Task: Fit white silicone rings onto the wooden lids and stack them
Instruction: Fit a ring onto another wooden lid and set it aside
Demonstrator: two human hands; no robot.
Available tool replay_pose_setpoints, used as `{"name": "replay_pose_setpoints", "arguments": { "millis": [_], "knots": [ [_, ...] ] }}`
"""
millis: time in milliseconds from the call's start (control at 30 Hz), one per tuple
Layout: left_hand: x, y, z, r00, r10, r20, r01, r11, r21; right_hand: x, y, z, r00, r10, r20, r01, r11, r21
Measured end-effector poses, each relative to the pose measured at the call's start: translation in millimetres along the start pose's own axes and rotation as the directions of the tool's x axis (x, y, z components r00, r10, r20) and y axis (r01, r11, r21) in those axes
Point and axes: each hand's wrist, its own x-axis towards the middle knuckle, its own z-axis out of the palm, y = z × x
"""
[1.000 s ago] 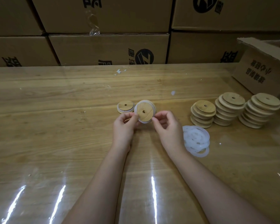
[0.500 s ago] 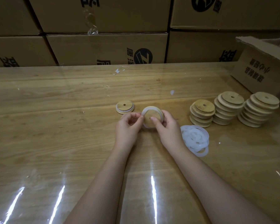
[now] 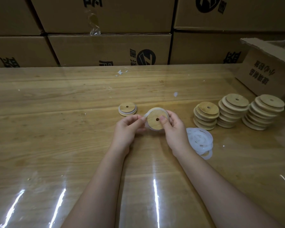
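Head view: on the wooden surface (image 3: 56, 145), three stacks of lids (image 3: 234, 111) stand at right, a pile of white rings (image 3: 199, 140) lies beside the right hand (image 3: 174, 130), and one ringed lid (image 3: 127, 109) lies ahead of the left hand (image 3: 127, 129). Between them the right fingers (image 3: 163, 120) grip a lid (image 3: 155, 125), thumb on its face, while the left fingers (image 3: 138, 119) pinch a ring (image 3: 152, 109) looped partly round its rim. Seating looks unfinished; next, work the ring fully on, then stack.
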Motion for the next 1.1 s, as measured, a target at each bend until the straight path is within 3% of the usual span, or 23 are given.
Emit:
{"name": "replay_pose_setpoints", "arguments": {
  "millis": [267, 600, 1100],
  "knots": [
    [-2.8, -1.7, 6.8, 0.991, 0.072, -0.109, -0.064, 0.995, 0.076, -1.4, -1.5, -0.8, 1.0, 0.002, 0.013, -0.002, 1.0, -0.015],
    [-5.4, 2.4, 0.9, 0.998, 0.055, -0.005, -0.055, 0.995, 0.078, -5.4, -2.8, -1.9, 0.996, -0.074, 0.047, 0.079, 0.991, -0.108],
    [-7.6, 5.2, -0.1, 0.981, 0.173, -0.093, -0.164, 0.982, 0.095, -9.8, -5.9, -0.4, 0.986, -0.104, 0.127, 0.121, 0.983, -0.14]
  ]
}}
